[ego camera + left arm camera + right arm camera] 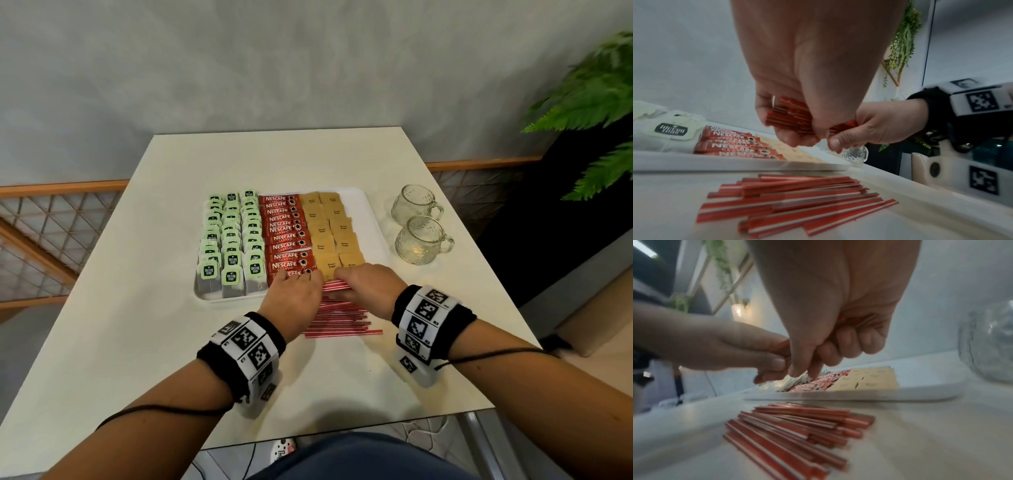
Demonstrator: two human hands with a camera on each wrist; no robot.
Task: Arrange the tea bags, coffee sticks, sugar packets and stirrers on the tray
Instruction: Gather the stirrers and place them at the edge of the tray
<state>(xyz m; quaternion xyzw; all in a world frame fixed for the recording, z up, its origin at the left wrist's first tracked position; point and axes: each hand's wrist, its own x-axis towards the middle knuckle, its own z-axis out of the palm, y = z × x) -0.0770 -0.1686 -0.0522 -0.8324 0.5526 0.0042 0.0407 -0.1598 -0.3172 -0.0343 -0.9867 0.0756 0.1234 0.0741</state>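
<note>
- Tea bags [231, 240], Nescafé sticks [286, 236] and brown sugar packets [330, 233] already fill the tray [371, 219].
- My left hand [294, 294] and right hand [368, 286] clamp a stirrer bundle [789, 116] at the tray's near edge.
- Loose stirrers [339, 322] on the table [137, 325] remain.

"NESCAFE CLASSIC" is printed in white on the red coffee sticks [285, 236], repeated down the column. "Brown Sugar" is read on the tan sugar packets [330, 233]. The green tea bag tags [230, 240] carry a dark badge, apparently "McCoy teas", though the lettering is small. Black-and-white square codes are borne by the wristbands [426, 320].
</note>
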